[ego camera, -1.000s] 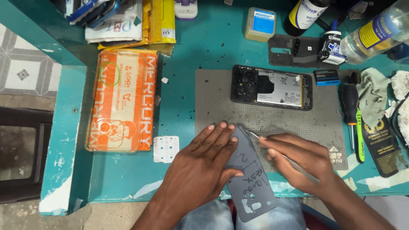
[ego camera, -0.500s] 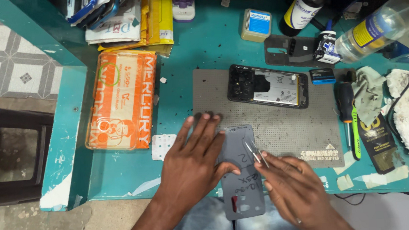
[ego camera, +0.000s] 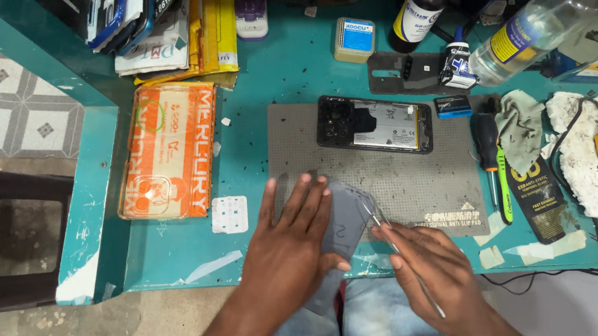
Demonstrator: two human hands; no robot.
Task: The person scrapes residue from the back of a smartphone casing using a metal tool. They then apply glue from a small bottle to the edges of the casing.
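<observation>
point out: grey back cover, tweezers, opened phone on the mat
grey back cover point(ego camera: 345, 217): head view, bare upper part between the hands.
tweezers point(ego camera: 376, 217): head view, thin metal shaft near the tip.
opened phone point(ego camera: 388, 131): head view, exposed silver battery area.

The grey phone back cover point(ego camera: 345, 217) lies flat at the mat's near edge, overhanging the table. Slim metal tweezers point(ego camera: 390, 235) are angled against its right edge.

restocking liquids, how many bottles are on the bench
3, all along the back right: a dark bottle, a small black-and-white bottle beside it, and a clear plastic bottle lying tilted. More may be hidden by clutter.
</observation>
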